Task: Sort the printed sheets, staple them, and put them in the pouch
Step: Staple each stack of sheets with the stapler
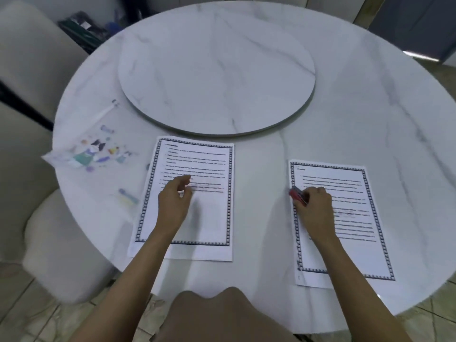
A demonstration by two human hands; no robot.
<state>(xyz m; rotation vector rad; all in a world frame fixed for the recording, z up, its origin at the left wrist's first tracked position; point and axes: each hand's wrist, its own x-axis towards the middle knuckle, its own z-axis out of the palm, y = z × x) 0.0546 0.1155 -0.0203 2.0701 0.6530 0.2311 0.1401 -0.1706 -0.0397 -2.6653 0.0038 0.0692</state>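
Observation:
Two printed sheets with blue patterned borders lie on the round white marble table (259, 218). The left sheet (212, 218) is under my left hand (174, 201), which hovers over its middle with fingers loosely curled and apart, holding nothing. The right sheet (350, 238) lies under my right hand (314, 206), which grips a small red stapler (297, 195) near that sheet's left edge. A clear pouch (96, 154) with colourful cartoon prints lies flat at the table's left edge, apart from both hands.
A raised round marble turntable (217, 70) fills the table's centre, just beyond the sheets. Beige upholstered chairs (37, 230) stand at the left. The table's near edge runs just in front of my body; tiled floor lies below.

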